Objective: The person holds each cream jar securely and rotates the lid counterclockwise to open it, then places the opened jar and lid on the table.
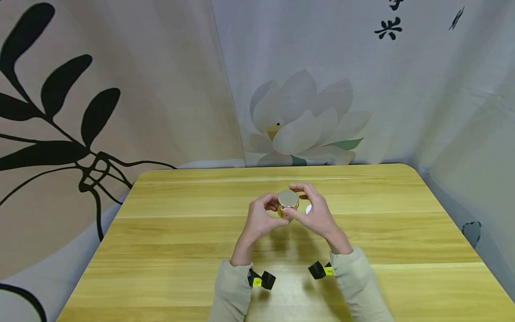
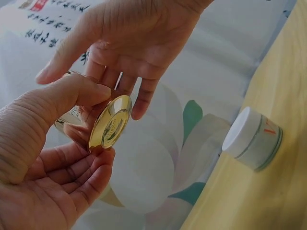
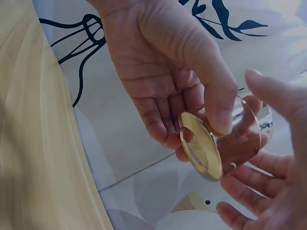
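Observation:
A shiny gold cosmetic jar (image 1: 288, 203) is held up above the table, its flat round top facing the head camera. My left hand (image 2: 62, 158) grips it, thumb on the near side and fingers curled beneath. In both wrist views its gold round base (image 3: 201, 148) shows. My right hand (image 1: 318, 214) is spread around the jar's other side with thumb and fingers apart; whether its fingertips touch the jar, I cannot tell. Behind the right hand, a white-lidded jar (image 2: 254, 139) with orange lettering stands on the table, mostly hidden in the head view.
The wooden table (image 1: 181, 250) has a light grain and rounded far corners. A printed curtain (image 1: 161, 89) with leaves and a lotus hangs behind its far edge. Black wrist cameras (image 1: 268, 280) sit at both sleeves.

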Demonstrator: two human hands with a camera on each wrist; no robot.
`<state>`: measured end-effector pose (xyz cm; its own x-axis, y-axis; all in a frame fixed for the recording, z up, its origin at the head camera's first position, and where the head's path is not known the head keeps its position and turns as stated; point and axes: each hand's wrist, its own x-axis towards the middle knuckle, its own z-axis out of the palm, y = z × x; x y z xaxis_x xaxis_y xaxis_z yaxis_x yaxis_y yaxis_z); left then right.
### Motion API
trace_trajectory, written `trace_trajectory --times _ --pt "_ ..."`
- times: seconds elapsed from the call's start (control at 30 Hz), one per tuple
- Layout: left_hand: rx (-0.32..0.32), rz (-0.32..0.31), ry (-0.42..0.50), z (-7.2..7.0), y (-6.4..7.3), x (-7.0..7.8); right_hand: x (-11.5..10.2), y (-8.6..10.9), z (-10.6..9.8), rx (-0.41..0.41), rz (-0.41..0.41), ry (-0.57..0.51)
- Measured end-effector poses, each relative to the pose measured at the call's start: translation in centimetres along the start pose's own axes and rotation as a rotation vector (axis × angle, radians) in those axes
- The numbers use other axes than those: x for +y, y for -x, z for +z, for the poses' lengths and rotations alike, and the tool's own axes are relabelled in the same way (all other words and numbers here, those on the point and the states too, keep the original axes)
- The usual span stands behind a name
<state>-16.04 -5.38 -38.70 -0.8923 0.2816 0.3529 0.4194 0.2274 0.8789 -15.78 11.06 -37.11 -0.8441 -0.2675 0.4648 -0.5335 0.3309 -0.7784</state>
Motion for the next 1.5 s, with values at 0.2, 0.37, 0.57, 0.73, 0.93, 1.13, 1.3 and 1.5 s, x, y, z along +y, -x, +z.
trace_trajectory --times 0.2,0.37,0.57,0.73,0.93,1.13,1.3,1.5 --pt "0.016 -0.014 -0.007 0.7 -0.3 -3.2 0.1 0.0 0.2 0.038 0.010 -0.016" --pt "0.041 -0.005 -0.018 0.7 -0.3 -3.6 0.1 0.1 -0.1 0.016 -0.032 0.012" --pt "0.034 -0.006 -0.033 0.7 -0.3 -3.6 0.1 0.1 -0.1 -0.017 -0.076 0.017" --pt "0.031 0.005 -0.027 0.7 -0.2 -3.8 0.2 0.1 0.2 0.011 0.003 -0.007" --pt "0.039 0.008 -0.025 0.6 -0.2 -3.6 0.4 0.0 0.4 0.038 0.009 -0.004" --pt "0.034 -0.003 -0.025 0.6 -0.2 -3.5 0.8 0.1 0.2 -0.003 -0.048 -0.020" --pt "0.021 -0.017 -0.017 0.7 -0.3 -3.4 0.7 0.2 0.2 -0.015 -0.058 -0.034" --pt "0.023 -0.012 -0.020 0.9 -0.3 -3.7 0.6 0.3 0.4 0.031 0.009 -0.060"
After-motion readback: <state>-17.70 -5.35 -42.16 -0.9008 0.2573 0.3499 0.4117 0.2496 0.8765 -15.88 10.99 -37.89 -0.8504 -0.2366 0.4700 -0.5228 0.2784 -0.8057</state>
